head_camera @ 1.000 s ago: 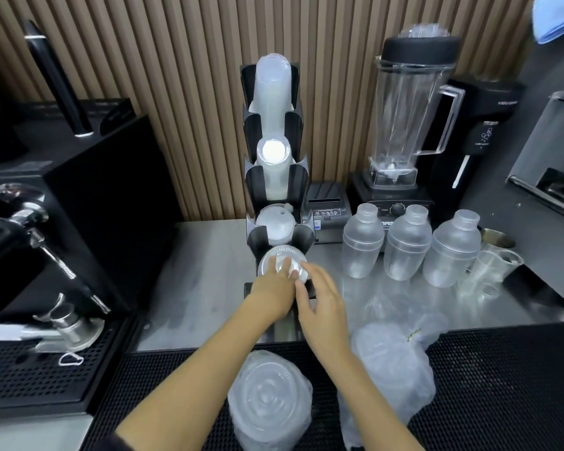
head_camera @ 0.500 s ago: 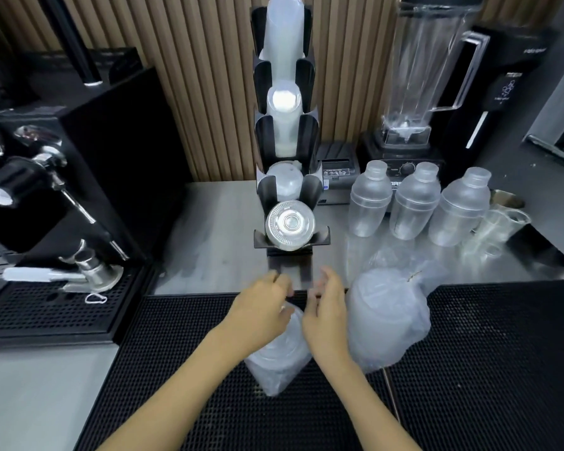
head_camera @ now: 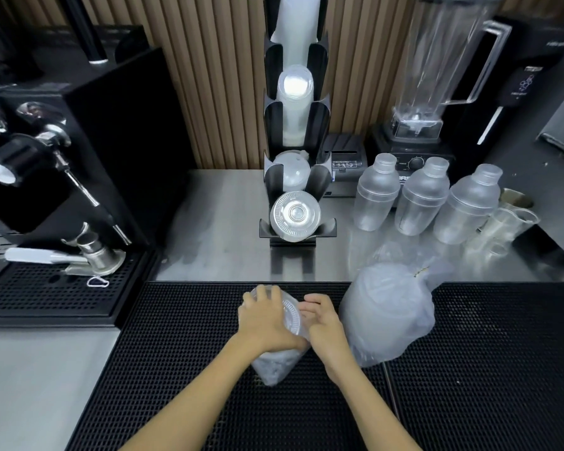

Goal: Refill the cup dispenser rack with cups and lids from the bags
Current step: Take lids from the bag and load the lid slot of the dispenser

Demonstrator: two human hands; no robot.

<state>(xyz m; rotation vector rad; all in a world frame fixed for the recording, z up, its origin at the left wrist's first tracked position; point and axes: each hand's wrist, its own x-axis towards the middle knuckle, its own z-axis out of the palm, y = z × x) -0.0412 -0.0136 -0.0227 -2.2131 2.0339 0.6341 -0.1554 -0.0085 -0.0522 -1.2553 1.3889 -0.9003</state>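
Both hands meet over a small clear bag of lids (head_camera: pixel 275 366) lying on the black mesh mat (head_camera: pixel 469 369) at about six o'clock from the cup rack (head_camera: pixel 296 157). The left hand (head_camera: pixel 267 320) lies across the top of the bag with its fingers curled over the rim of the stacked lids (head_camera: pixel 292 315). The right hand (head_camera: pixel 321 319) comes in from three o'clock, its fingers bent toward the lids' edge; whether it actually pinches a lid I cannot tell.

The rack stands upright on the steel counter (head_camera: pixel 222 222), with cups in its upper slots, domed lids lower down, and flat lids (head_camera: pixel 295 214) facing out in the bottom cradle. A larger tied bag (head_camera: pixel 388 314) sits just at three o'clock of the right hand. Three clear shakers (head_camera: pixel 424 200) stand in a row at three o'clock of the rack, with a blender (head_camera: pixel 437 76) behind them and an espresso machine (head_camera: pixel 46 157) at nine o'clock.
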